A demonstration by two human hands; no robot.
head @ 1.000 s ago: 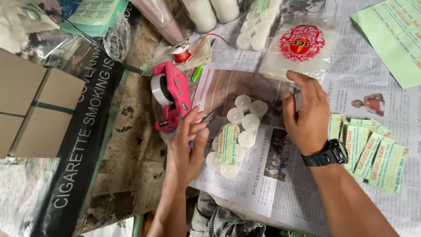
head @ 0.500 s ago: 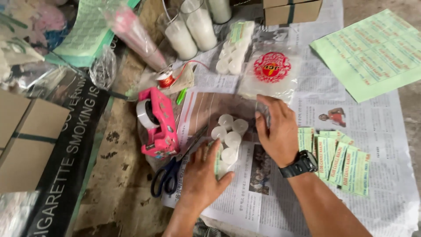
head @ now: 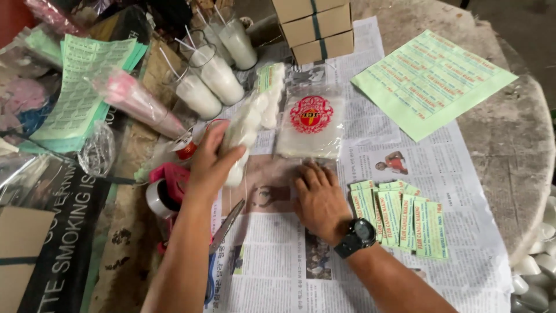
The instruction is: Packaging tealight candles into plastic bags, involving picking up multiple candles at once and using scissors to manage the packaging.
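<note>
While the left hand [head: 209,162] is raised over the newspaper-covered worktop [head: 509,150], its fingers [head: 231,155] are closed around a clear packet of white candles [head: 242,136], held up just left of the flat plastic bag with a red emblem [head: 311,126]. The right hand [head: 318,200] lies palm down on the newspaper [head: 278,255] directly below that bag, fingers spread flat and gripping nothing, fingertips near the bag's lower edge; a black watch [head: 356,236] sits on its wrist. Right of the right hand, a fanned batch of small green labels [head: 405,215] lies on the paper. Left of the emblem bag, partly behind the left forearm, are a pink tape dispenser [head: 165,188] and scissors [head: 223,229]. Above and left of the bag stand glass candles with wicks [head: 214,78], above it stacked cardboard boxes [head: 315,29], and to its upper right a large green printed sheet [head: 431,81].
</note>
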